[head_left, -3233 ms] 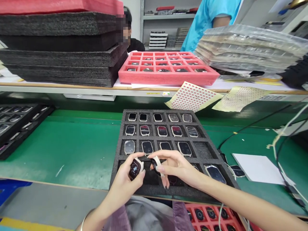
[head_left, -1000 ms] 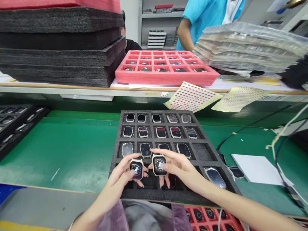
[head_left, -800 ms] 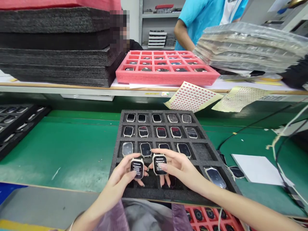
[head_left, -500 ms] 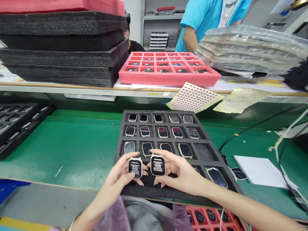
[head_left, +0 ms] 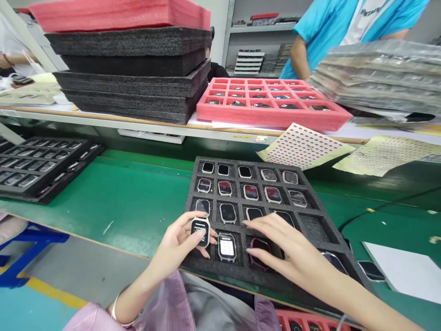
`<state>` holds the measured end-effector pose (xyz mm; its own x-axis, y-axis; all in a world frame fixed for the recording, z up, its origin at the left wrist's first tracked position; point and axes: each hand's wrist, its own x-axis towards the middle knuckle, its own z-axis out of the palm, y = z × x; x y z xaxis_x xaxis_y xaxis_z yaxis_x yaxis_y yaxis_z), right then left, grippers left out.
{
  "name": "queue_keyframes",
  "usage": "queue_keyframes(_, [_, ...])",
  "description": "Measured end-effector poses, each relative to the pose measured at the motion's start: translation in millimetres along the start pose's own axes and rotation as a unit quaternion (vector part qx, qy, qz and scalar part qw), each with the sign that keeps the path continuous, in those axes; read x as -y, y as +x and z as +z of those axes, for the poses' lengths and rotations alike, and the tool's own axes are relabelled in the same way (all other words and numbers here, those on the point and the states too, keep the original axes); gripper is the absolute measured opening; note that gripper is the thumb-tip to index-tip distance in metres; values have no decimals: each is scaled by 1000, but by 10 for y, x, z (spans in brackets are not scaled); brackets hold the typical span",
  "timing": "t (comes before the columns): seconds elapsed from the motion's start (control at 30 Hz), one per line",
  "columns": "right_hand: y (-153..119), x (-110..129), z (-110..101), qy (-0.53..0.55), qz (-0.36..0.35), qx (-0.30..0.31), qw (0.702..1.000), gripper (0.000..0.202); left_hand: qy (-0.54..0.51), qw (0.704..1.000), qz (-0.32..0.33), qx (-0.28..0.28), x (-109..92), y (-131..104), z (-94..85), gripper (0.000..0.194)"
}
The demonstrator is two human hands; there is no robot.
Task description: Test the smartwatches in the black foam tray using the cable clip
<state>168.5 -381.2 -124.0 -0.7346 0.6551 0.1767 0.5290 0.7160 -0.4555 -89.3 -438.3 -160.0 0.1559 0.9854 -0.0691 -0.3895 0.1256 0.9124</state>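
Note:
My left hand (head_left: 188, 234) grips a strapless smartwatch (head_left: 200, 231) with a pale case and lit lines of text, the thumb lying on its screen. Beside it, a second smartwatch (head_left: 226, 247) lies in a front compartment of the black foam tray (head_left: 243, 224), its screen showing a white panel. My right hand (head_left: 279, 243) is open, with thumb and fingers apart, above the tray's front rows. Below its fingers is a dark watch with a purplish rim (head_left: 260, 253); whether they touch is unclear. Several other watches sit in the compartments, some partly hidden by this hand.
A dark tray of watches (head_left: 37, 161) stands at left. On the shelf are stacked black foam trays (head_left: 131, 87), a pink tray (head_left: 268, 117) and bagged trays (head_left: 375, 82). Dotted sticker sheets (head_left: 303, 147) hang from its edge. A white board (head_left: 406, 271) lies at right. A person in blue stands behind.
My right hand has let go of its watch and moved right, opening over the tray. A lit watch now lies in a front compartment. The left hand still holds its watch; the view has turned left.

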Motion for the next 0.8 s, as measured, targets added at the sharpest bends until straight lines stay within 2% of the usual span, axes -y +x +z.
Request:
queue_keyframes(0.07, [-142,-69,-86,-27,25,-7,999,24,-10,1000,6,8,21,-2,-20,30])
queue_keyframes(0.13, [-290,-129,-123,-73,36,11,997,28,-20,1000,12,15,39,-8,-37,30])
queue_keyframes(0.2, [-423,-164,-101,-110,39,22,993,32,-21,1000,12,18,44,-16,-41,30])
queue_keyframes(0.27, [-521,-168,-35,-123,50,4,991,33,-11,1000,7,13,32,-23,-29,32])
queue_keyframes(0.43, [-605,-116,104,-111,86,-46,989,30,30,999,-9,-16,-38,-26,38,36])
queue_keyframes(0.53, [-622,-119,73,-91,93,-43,991,28,40,999,-17,-20,-54,-35,58,36])
queue_keyframes(0.6, [-657,-154,21,-95,95,-47,990,30,63,998,-20,-16,-36,-58,50,45])
queue_keyframes(0.7, [-751,-239,-38,-142,112,-66,981,41,176,983,-1,-43,24,-111,10,65])
queue_keyframes(0.73, [-786,-266,-42,-152,119,-69,979,44,241,968,22,-60,44,-130,-10,67])
queue_keyframes(0.8, [-844,-299,-22,-151,132,-68,977,48,385,914,89,-90,73,-167,-54,62])
